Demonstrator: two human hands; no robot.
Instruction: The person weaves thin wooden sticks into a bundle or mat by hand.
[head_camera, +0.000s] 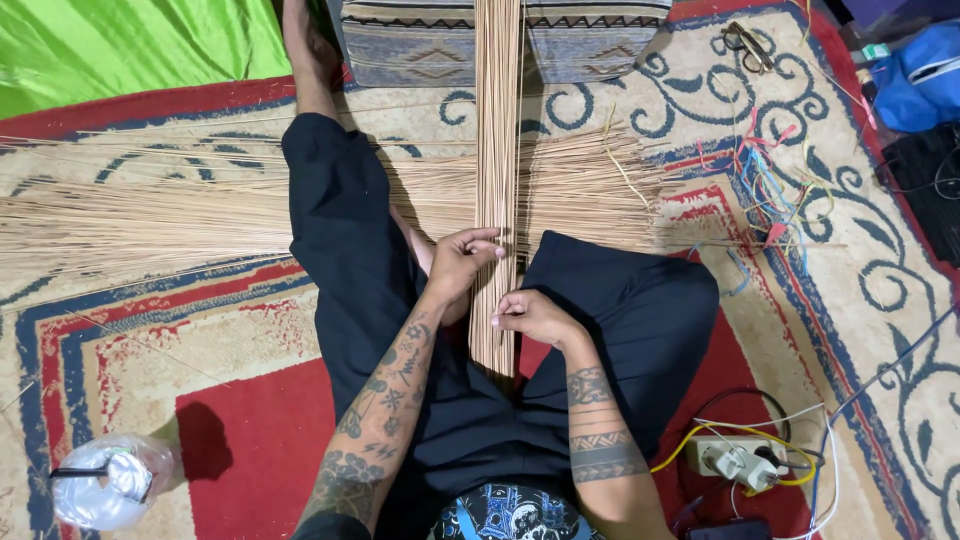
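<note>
Thin tan sticks (497, 130), gathered in a narrow upright band that runs from the top edge of the frame down the centre to the seated person's lap, lying side by side and parallel. Left hand (461, 262), centre of frame, fingers curled with thumb and fingertips pinched together on the left edge of the band. Right hand (532, 315), just below and to the right of the other, fingers bent and closed on the lower part of the same band; the two hands are near each other but apart. Both forearms tattooed, entering from the bottom edge. Legs in dark trousers (350, 230), spread to either side of the band, one bare foot (305, 45) at upper centre-left. Loose sticks (150, 215), a broad flat spread of the same material, lying crosswise on the floor from the left edge through the middle of the frame, passing under the upright band. Patterned carpet (120, 330) in red, cream and blue, covering the floor. Woven cushion (590, 40) with a geometric pattern, top centre, behind the band. Green cloth (130, 45), upper left. Coloured strings (780, 190), a loose tangle, upper right. Scissors (748, 45), upper right, near the carpet edge. Blue bag (920, 75), top right corner. Clear plastic cup (105, 485) with a dark straw, lower left. White power strip (740, 460) with plugs and yellow and white cables, lower right.
</note>
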